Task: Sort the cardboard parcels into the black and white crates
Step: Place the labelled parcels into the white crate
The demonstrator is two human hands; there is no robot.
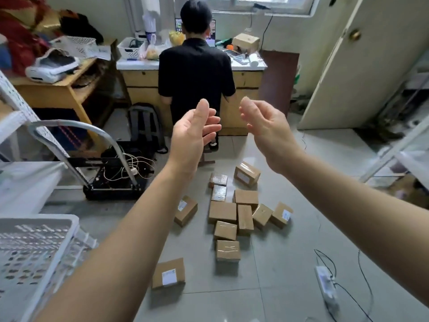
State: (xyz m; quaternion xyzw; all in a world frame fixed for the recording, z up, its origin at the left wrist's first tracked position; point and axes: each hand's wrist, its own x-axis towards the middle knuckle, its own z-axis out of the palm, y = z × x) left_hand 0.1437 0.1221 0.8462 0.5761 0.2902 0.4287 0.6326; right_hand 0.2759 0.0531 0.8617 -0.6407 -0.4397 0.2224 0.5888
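Observation:
Several small cardboard parcels (222, 212) lie scattered on the tiled floor in the lower middle of the head view; one with a white label (169, 273) sits apart at the front left. My left hand (193, 135) and my right hand (267, 131) are raised in front of me, palms facing each other, fingers relaxed and holding nothing, well above the parcels. A white perforated crate (34, 247) stands at the lower left. A black crate (111, 182) with cables in it sits on the floor left of the parcels.
A person in a black shirt (196, 73) stands with their back to me at a desk (246, 80) straight ahead. A grey backpack (145, 126) leans by the desk. A white power strip with cables (326, 284) lies at the lower right. White shelving (14, 126) lines the left.

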